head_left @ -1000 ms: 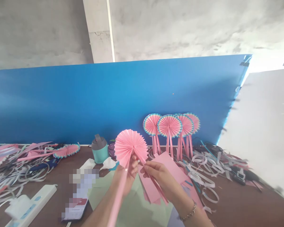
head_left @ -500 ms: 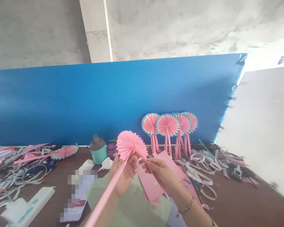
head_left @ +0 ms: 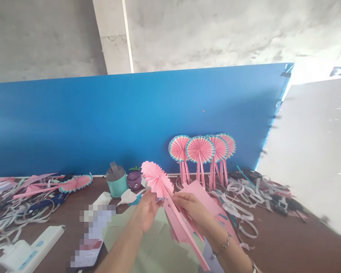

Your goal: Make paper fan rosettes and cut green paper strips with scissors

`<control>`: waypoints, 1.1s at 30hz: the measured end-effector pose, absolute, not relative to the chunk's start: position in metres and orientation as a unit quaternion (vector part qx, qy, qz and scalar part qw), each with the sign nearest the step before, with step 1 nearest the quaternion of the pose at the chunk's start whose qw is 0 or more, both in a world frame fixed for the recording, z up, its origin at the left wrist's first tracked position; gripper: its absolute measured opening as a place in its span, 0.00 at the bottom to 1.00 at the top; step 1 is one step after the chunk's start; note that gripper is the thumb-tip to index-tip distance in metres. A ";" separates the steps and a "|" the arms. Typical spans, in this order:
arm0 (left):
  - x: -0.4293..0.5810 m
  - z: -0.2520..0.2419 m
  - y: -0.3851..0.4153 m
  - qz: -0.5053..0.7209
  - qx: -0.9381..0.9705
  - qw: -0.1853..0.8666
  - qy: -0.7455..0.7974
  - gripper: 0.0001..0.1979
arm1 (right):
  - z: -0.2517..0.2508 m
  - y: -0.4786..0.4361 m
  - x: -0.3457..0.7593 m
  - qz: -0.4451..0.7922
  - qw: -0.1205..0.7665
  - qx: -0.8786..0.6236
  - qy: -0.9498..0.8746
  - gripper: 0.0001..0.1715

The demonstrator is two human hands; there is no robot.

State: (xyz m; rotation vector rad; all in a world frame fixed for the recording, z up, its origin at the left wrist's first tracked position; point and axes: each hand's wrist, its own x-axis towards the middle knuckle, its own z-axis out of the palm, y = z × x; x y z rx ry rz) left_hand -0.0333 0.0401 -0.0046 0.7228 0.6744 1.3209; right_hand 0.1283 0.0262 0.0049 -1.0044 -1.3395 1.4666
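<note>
A pink pleated paper fan is spread out in front of me, tilted, with long pink strip handles running down to the lower right. My left hand is closed at the fan's lower left edge, its fingertips partly hidden behind the pleats. Just right of the fan, my right hand closes around the pink strips near the fan's base. Below both hands lie pale green sheets and pink paper.
Finished-looking round fans with blue edges lean against the blue partition. A teal bottle and purple pot stand behind. Paper strips lie right; a power strip, phone and a tangle lie left.
The fan has turned and tilted; its long strip swung from the lower left to the lower right, beside my right hand. My left hand shifted from under its centre to its lower left edge.
</note>
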 end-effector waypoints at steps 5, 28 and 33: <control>-0.030 -0.002 0.039 0.602 0.348 0.640 0.328 0.06 | 0.008 0.025 0.129 0.579 0.379 -0.457 -0.558 0.27; -0.024 -0.003 0.035 0.560 0.394 0.557 0.471 0.17 | -0.001 0.032 0.134 0.807 0.402 -0.224 -0.370 0.14; -0.020 -0.009 0.032 0.408 0.414 0.753 0.310 0.22 | -0.005 0.034 0.132 0.853 0.351 -0.171 -0.346 0.14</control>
